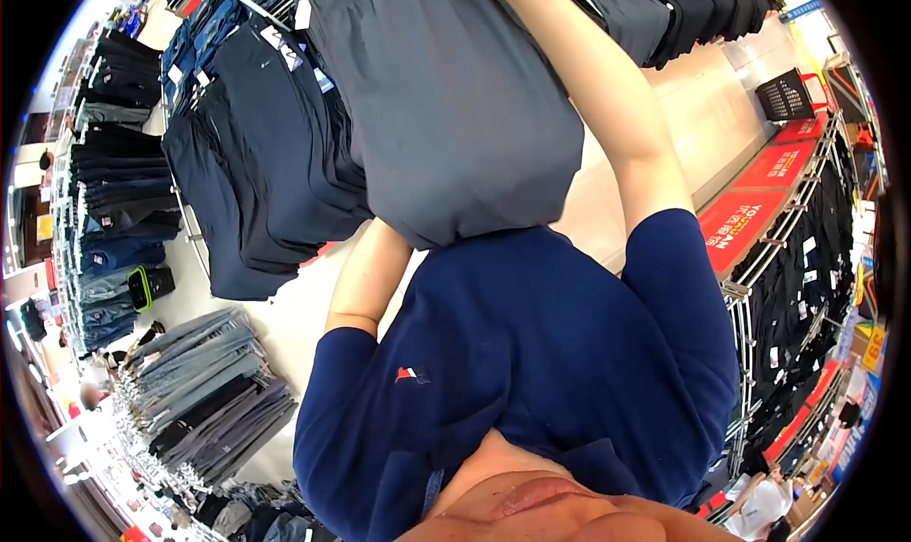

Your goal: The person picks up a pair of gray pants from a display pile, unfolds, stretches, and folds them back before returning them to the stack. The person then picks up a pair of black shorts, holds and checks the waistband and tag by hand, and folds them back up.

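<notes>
Dark grey trousers (455,105) hang folded in front of the person's body, their rounded lower fold overlapping the front of a navy short-sleeved shirt (531,343) in the view. The shirt bears a small red, white and blue emblem (412,375), below and slightly left of the trousers. The left forearm (372,271) goes up behind the lower left part of the trousers, which hide the left hand; whether it grips or lies flat, I cannot tell. The right forearm (593,58) runs up along their right side to the top edge of the view, where the right hand is cut off, so its grip cannot be told either.

Just left of the trousers is a row of dark trousers (285,153) with white tags (277,39) near the top. Up and right of them hangs another row of dark garments (688,15), above the pale tiled floor (707,110). Farther off, below and left, stand racked jeans (195,362). Well to the right are red signs (745,224) with white lettering, a rack of black garments (802,286) and a black shopping basket (785,97). Far left hang more dark garments (114,167).
</notes>
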The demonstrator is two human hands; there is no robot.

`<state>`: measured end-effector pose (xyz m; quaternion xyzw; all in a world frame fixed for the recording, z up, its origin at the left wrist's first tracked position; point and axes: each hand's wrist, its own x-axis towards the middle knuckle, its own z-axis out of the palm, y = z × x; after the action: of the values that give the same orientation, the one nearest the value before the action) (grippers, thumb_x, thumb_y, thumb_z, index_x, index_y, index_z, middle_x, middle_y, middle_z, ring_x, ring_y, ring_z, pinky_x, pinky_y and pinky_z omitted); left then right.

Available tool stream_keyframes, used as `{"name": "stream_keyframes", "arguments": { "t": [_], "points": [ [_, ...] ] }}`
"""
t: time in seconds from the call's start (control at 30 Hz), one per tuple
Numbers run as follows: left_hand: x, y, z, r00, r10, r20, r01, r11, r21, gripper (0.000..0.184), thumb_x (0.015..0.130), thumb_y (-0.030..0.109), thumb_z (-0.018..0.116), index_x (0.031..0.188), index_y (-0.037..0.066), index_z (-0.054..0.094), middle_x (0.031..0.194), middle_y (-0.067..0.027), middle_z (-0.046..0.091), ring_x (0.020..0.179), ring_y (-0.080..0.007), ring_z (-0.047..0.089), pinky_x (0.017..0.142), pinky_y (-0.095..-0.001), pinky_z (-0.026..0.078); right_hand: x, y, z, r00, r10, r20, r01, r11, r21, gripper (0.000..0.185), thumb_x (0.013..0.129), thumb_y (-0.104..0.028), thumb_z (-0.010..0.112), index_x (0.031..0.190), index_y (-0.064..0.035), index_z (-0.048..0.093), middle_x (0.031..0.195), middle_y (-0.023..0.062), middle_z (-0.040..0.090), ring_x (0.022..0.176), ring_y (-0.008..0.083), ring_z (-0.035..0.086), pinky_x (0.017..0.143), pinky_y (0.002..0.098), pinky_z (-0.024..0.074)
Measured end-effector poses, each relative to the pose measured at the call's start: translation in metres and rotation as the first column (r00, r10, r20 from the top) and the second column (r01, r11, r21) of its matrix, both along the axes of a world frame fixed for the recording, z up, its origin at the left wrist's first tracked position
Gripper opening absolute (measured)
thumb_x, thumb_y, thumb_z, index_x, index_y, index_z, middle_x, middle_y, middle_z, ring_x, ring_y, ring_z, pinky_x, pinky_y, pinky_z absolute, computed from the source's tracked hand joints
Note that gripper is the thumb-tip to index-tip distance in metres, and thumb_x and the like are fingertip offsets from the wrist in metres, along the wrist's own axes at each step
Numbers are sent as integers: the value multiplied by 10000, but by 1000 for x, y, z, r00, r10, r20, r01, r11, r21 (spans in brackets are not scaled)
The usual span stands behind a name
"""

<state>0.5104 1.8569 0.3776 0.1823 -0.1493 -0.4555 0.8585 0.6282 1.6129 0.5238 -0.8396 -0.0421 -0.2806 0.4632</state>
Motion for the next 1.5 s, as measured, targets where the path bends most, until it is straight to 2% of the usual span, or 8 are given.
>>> {"name": "stream_keyframes", "arguments": {
  "t": [0.2,0.3,0.53,0.97,1.03,1.13,1.27,1.5],
  "points": [
    [3,14,7,998,38,58,-43,996,82,580,939,385,540,1377,29,404,1354,-139,492,1224,-239,500,1080,-363,379,11,-40,-122,825,29,-565,99,976,195,272,839,-311,707,814,-43,666,714,59,658,603,176,613,554,306,444],
    [4,20,8,994,72,85,-81,991,110,575,940,378,539,1377,29,403,1356,-137,491,1227,-237,497,1080,-361,378,-22,-55,-202,812,477,-337,-303,837,456,429,893,-440,609,1007,-28,651,968,70,667,852,151,621,715,288,480],
    [-12,12,-1,986,109,127,-130,976,175,563,943,360,536,1378,29,403,1359,-131,488,1232,-232,492,1079,-357,377,-183,41,-212,795,539,-277,51,397,916,557,884,-526,572,1124,-24,595,1070,83,637,949,161,601,789,295,478],
    [3,22,13,905,65,421,-241,893,380,541,948,328,530,1381,29,402,1366,-122,483,1243,-222,481,1077,-349,373,-214,21,-160,785,585,-205,-80,423,902,1034,743,-770,554,1434,-36,324,1358,93,479,1216,177,492,983,312,439],
    [3,25,14,888,55,457,-262,876,404,538,948,323,529,1381,29,402,1367,-120,482,1245,-221,479,1077,-348,372,-219,12,-166,628,718,300,-364,-71,929,1167,653,-830,548,1441,-8,293,1350,97,482,1223,183,491,993,325,437],
    [6,27,14,861,32,507,-291,849,441,533,949,315,528,1381,29,402,1369,-118,481,1247,-218,477,1077,-346,371,-220,9,-133,675,692,255,-520,202,830,1118,688,-733,659,1428,22,297,1363,110,465,1239,183,477,1000,325,427],
    [10,32,14,829,29,559,-345,813,469,527,951,305,526,1382,29,402,1371,-115,479,1251,-215,474,1076,-343,370,-217,25,-93,854,512,-97,-170,450,877,819,759,-259,775,1391,34,344,1327,112,490,1212,188,494,990,339,430],
    [9,44,16,792,155,590,-471,770,431,516,953,288,523,1383,29,402,1375,-109,476,1257,-210,468,1076,-339,368,-211,41,-91,865,501,35,-172,231,957,702,852,-326,696,1366,29,378,1221,130,586,1095,211,599,949,363,480]
  ]
}}
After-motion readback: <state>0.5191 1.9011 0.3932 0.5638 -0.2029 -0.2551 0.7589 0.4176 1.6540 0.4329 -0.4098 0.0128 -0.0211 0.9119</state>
